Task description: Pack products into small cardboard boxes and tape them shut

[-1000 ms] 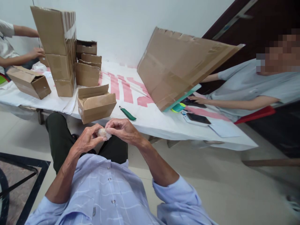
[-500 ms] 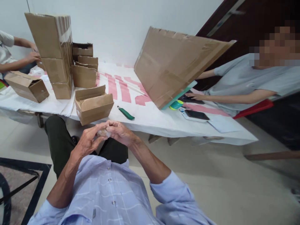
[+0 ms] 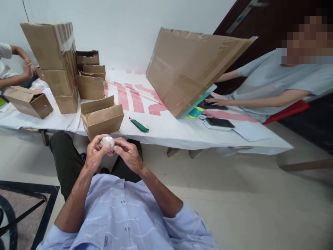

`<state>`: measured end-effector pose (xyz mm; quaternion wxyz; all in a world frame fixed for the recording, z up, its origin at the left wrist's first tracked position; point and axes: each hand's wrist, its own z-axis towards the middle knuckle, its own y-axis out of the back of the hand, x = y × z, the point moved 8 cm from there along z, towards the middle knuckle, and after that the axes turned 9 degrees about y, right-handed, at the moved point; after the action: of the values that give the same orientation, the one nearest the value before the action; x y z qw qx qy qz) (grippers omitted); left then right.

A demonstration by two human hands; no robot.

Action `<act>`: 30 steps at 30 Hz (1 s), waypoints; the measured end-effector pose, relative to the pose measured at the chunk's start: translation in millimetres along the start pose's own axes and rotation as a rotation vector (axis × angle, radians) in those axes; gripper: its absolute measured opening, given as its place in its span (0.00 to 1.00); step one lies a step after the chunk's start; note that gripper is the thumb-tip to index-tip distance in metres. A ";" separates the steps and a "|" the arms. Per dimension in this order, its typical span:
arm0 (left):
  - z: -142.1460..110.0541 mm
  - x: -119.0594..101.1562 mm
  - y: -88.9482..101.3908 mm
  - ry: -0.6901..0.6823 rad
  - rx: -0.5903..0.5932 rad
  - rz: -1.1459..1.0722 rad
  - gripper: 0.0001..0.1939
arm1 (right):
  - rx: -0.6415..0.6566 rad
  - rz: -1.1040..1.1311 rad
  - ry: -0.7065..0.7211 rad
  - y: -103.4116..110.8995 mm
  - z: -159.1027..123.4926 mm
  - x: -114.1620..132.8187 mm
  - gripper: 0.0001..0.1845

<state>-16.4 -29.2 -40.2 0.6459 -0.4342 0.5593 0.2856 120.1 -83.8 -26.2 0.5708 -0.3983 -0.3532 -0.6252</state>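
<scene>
Both my hands meet in front of my chest, above my lap. My left hand [image 3: 94, 152] has its fingers curled round a small whitish wrapped lump [image 3: 107, 141]. My right hand [image 3: 127, 154] pinches the same lump from the right side. Just beyond my hands an open cardboard box [image 3: 102, 117] stands at the near edge of the white-covered table [image 3: 166, 133]. A green utility knife [image 3: 138, 125] lies on the table to the right of that box.
Stacked cardboard boxes [image 3: 60, 62] stand at the back left. A large flat cardboard sheet [image 3: 192, 66] leans over the table's middle. A person in grey sits at the right beside a phone [image 3: 218, 122]; another person's arms [image 3: 15, 74] show at far left.
My hands rose slightly and turned the lump, so more of it shows on top between my fingers. The view shifted a little; the far-left person's hand drew back.
</scene>
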 end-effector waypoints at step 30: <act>-0.9 -9.8 -1.7 -0.007 -0.054 0.007 0.29 | -0.228 -0.035 0.045 10.8 -6.6 6.2 0.13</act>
<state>-17.4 -29.6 -30.3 0.6348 -0.4486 0.5507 0.3043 130.1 -93.5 -23.6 0.5185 -0.4406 -0.2738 -0.6798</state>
